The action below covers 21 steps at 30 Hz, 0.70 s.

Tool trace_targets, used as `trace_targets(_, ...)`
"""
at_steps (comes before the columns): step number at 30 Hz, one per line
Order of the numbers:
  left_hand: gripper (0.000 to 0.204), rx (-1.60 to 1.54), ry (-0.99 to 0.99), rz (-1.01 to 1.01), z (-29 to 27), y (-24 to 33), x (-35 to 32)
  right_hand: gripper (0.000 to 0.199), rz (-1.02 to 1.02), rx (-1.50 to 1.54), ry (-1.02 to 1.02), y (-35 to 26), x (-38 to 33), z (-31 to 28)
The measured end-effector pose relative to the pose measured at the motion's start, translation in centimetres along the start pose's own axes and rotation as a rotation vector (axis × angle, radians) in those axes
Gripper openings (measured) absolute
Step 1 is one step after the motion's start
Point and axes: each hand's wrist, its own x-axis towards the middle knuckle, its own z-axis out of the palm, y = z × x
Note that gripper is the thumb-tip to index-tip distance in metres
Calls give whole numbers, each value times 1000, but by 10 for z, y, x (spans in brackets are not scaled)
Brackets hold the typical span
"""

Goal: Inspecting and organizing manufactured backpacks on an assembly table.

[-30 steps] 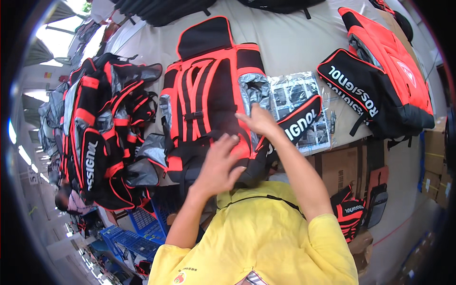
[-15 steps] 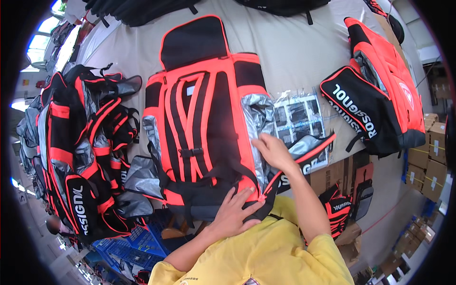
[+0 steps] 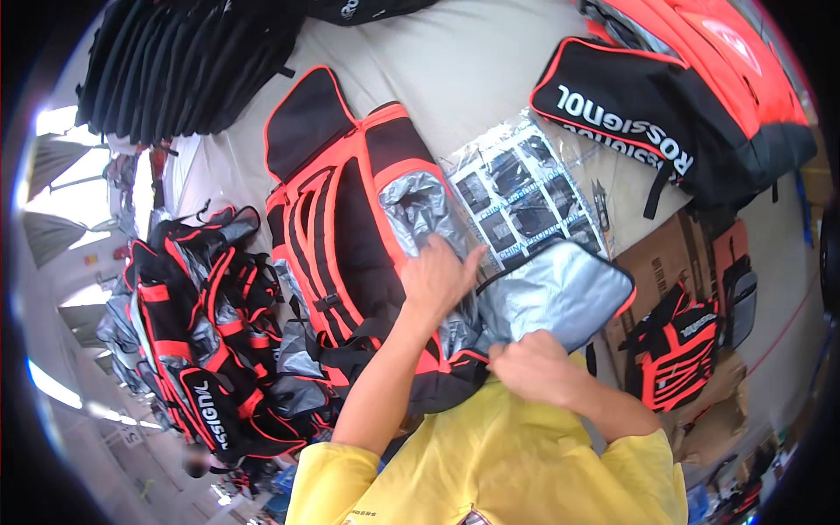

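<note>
Nearest to me, my right hand point(image 3: 535, 369) was closed in a loose fist at the lower edge of the backpack point(image 3: 367, 245), its fingers curled over the rim where the open flap point(image 3: 556, 293) joined the bag; exactly what it pinched I could not tell. The flap lay folded out to the right, silver lining up, with an orange border. My left hand point(image 3: 440, 278) lay just above, fingers together and extended, palm pressed onto the silver lining of the opened side pocket point(image 3: 416, 210), the thumb pointing toward the flap.

The backpack, black with orange straps and trim, lay flat on its front on the beige table point(image 3: 472, 79), straps upward, top end pointing away from me. Just beside it on the right, partly under the flap, was a clear plastic bag point(image 3: 525, 197) with a printed sheet of dark pictures inside.

To my left a pile of similar black-and-orange bags point(image 3: 201, 341) hung off the table edge. To my right stood a brown cardboard box point(image 3: 665, 254) and, below it, another small backpack point(image 3: 678, 354).

Farther off, a large black-and-orange bag point(image 3: 691, 105) rested at the table's upper right, and a stack of black bags point(image 3: 184, 61) occupied the upper left.
</note>
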Motion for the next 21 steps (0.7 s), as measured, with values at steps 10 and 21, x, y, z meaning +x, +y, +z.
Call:
trace_targets(10,31,-763,-193,-178,4,-102,-15,39,-258,518,196,-16,-30,19)
trace_targets(21,27,-1662,30,-38,14,-138,-93,47,-450,481,-55,-31,-27,16)
